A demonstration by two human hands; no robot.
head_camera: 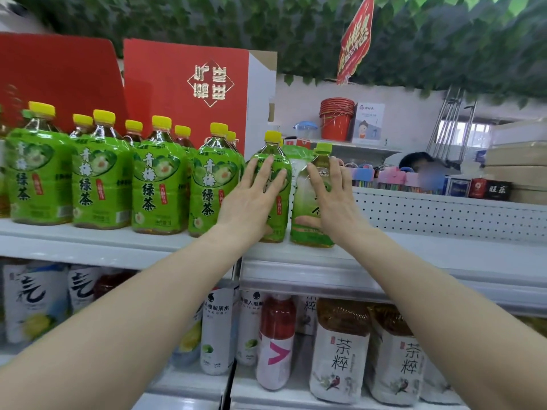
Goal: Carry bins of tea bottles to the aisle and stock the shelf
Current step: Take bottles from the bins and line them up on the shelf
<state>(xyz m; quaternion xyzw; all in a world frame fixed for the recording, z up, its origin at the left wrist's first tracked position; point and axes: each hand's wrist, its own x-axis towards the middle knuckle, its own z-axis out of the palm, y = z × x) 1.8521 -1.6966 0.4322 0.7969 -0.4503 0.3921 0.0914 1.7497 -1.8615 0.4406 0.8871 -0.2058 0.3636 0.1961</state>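
Note:
A row of green-labelled tea bottles with yellow caps stands on the white top shelf. My left hand lies flat with straight fingers against the yellow-capped bottle at the right end of that row. Beside it stands a green-capped tea bottle with a paler label. My right hand presses on this bottle with straight fingers, the thumb low on its front. Both bottles stand upright on the shelf. No bin is in view.
Red gift boxes stand behind the bottle row. The lower shelf holds white-labelled and red drink bottles. A white perforated panel runs to the right, with a counter, red buckets and a person's head beyond it.

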